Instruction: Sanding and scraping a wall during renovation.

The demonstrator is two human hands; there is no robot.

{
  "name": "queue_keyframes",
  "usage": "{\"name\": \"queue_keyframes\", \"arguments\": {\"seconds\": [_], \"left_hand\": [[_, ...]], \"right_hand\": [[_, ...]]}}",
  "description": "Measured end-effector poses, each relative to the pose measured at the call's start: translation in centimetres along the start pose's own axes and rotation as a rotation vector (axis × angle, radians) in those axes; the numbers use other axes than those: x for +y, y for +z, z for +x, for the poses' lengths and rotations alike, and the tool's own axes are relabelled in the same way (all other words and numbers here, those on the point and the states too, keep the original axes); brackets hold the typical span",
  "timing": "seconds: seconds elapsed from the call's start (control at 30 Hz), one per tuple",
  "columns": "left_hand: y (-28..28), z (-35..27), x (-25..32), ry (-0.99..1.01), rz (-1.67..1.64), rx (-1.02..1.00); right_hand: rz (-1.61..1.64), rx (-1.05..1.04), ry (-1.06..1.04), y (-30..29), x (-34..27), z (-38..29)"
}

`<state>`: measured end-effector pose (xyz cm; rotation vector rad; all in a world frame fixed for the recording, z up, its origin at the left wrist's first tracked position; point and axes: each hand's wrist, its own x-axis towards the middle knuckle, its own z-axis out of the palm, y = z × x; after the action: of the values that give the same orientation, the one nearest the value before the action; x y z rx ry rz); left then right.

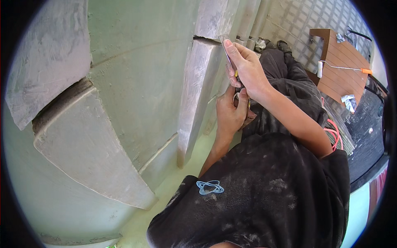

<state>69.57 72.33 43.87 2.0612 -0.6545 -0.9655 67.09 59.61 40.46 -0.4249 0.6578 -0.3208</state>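
My right hand (pixel 248 68) is raised beside a grooved wall column, thumb pressed on a thin flat translucent or shiny blade (pixel 224 43). A small yellow part (pixel 236 73) shows near its curled fingers. Just below, my left hand (pixel 231 108) is closed around a small item with dark and yellow parts, mostly hidden by the fingers. A brownish piece (pixel 250 116) sticks out beside that hand; I cannot tell what it is. The column (pixel 198 71) carries pale, streaky filler on its face and a dark horizontal gap near the blade.
A wide plastered bracket (pixel 80 130) with a dark ledge juts from the green wall (pixel 139 77) at left. At right, a paint roller (pixel 320 68) and crumpled foil (pixel 349 103) lie on a brown slatted board (pixel 344 71). A pink hose (pixel 335 133) coils below.
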Motion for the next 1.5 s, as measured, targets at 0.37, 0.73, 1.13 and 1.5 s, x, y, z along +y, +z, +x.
{"name": "queue_keyframes", "arguments": {"seconds": [0.37, 0.73, 1.13, 1.5], "left_hand": [[-0.4, -0.3, 0.3, -0.064, -0.135, -0.044], [-0.8, -0.3, 0.3, -0.022, -0.102, -0.098], [-1.0, -0.3, 0.7, -0.105, -0.132, -0.096], [-1.0, -0.7, 1.5, -0.087, -0.143, -0.070]], "right_hand": [[-0.009, 0.090, 0.034, 0.9, -0.4, -0.9], [0.006, 0.103, 0.036, 1.2, -0.3, -1.0], [0.001, 0.064, 0.025, 0.9, -0.1, -1.1], [0.032, 0.052, 0.048, 0.8, 0.1, -1.2]]}}
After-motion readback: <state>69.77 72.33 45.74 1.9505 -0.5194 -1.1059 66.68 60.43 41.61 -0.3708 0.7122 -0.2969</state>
